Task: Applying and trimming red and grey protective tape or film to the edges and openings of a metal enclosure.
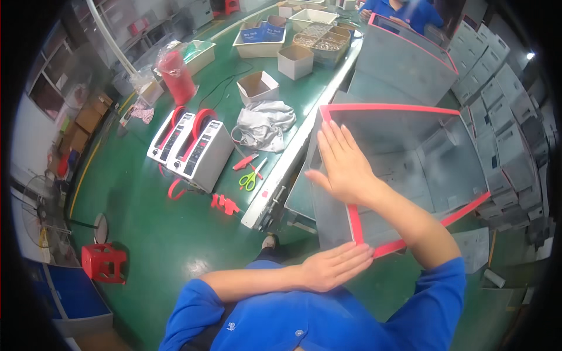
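Note:
A large grey open-topped box [333, 213] stands in front of me, to the right. Red tape [392, 107] runs along its rim. My right hand [344, 161] lies flat over the left rim, fingers straight and pointing away, thumb out to the side. At the near left corner, my left hand [336, 267] rests its outstretched fingers against the taped edge. Neither hand grasps anything. Part of the left rim is hidden under my right hand and forearm. Two white tape dispensers [202, 155] with red rolls stand on the green table to the left.
Green-handled scissors [249, 179], a red knife [244, 162] and red tape pieces [225, 205] lie near the table's edge. Behind them are a grey cloth [266, 126] and a small white box [257, 88]. Another taped box [404, 58] stands beyond, beside a person in blue [422, 16].

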Demonstrator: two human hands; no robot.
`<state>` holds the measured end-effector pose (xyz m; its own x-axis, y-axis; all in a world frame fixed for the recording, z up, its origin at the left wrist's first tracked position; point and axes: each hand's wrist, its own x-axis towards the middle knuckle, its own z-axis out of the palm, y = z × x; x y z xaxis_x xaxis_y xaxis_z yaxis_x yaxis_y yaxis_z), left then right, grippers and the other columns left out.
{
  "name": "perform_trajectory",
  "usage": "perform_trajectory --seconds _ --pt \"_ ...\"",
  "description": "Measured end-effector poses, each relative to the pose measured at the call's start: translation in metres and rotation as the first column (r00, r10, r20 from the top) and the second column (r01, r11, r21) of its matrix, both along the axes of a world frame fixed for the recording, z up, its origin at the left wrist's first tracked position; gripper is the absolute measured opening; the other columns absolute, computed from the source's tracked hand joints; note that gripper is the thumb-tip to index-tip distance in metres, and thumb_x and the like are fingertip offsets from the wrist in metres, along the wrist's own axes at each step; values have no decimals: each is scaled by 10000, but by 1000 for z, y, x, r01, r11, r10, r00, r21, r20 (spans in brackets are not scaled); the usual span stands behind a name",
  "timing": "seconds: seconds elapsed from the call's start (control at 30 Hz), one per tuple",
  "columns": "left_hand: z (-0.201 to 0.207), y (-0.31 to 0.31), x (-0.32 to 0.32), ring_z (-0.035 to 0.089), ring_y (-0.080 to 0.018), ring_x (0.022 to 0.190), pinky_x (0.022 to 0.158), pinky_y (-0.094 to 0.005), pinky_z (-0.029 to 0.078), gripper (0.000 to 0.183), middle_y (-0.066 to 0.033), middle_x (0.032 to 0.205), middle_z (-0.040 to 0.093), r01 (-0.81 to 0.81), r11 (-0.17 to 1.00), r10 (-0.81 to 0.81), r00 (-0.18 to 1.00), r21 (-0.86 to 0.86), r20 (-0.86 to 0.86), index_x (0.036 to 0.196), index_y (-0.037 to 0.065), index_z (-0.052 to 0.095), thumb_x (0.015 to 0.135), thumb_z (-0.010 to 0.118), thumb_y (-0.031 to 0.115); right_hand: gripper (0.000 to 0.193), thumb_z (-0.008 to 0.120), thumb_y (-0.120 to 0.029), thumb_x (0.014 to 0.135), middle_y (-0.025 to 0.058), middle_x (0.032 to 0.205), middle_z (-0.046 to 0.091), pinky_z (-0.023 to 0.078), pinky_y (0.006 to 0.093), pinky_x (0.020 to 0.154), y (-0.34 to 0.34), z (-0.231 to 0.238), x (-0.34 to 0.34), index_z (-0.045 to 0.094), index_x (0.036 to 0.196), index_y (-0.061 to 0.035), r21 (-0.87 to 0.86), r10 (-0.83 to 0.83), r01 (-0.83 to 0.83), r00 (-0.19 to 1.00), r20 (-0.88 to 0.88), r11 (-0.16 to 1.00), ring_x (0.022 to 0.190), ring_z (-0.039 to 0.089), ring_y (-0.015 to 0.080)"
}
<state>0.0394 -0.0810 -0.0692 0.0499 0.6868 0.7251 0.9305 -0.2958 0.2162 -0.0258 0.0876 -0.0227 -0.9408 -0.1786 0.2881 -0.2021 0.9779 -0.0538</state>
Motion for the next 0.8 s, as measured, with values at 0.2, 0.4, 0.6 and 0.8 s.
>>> perform_trajectory --seconds 0.2,0.4,0.6,0.8 --pt "-24 8 -6 540 -260 1097 955 -350 425 300 -140 1137 581 100 986 -110 992 136 62 1064 -13 599 786 503 50 783 410 -488 878 298 1400 191 76 418 1106 21 -4 -94 228 1316 136 30 -254 253 957 142 967 1347 140 341" --pt "-51 7 -8 518 -358 1075 907 -417 446 464 -237 1155 516 -59 980 34 991 188 132 1123 -42 529 708 653 127 759 464 -441 857 282 1403 206 112 462 1090 9 3 21 241 1316 120 -86 115 -107 989 92 990 1331 162 388" --pt "-54 5 -9 266 -507 1248 1019 -482 297 963 -379 1345 204 -87 977 176 845 -194 505 1304 -115 246 568 788 190 880 572 -585 718 272 1319 365 285 483 1005 38 30 156 367 1277 63 -78 135 -125 981 138 989 1233 350 421" --pt "-57 3 -25 192 -476 1295 1044 -449 276 1049 -348 1391 133 -30 978 130 864 -208 487 1331 -104 206 510 803 159 918 690 -499 625 264 1258 439 461 424 844 30 9 152 358 1302 25 -94 4 18 973 230 995 1108 484 429"
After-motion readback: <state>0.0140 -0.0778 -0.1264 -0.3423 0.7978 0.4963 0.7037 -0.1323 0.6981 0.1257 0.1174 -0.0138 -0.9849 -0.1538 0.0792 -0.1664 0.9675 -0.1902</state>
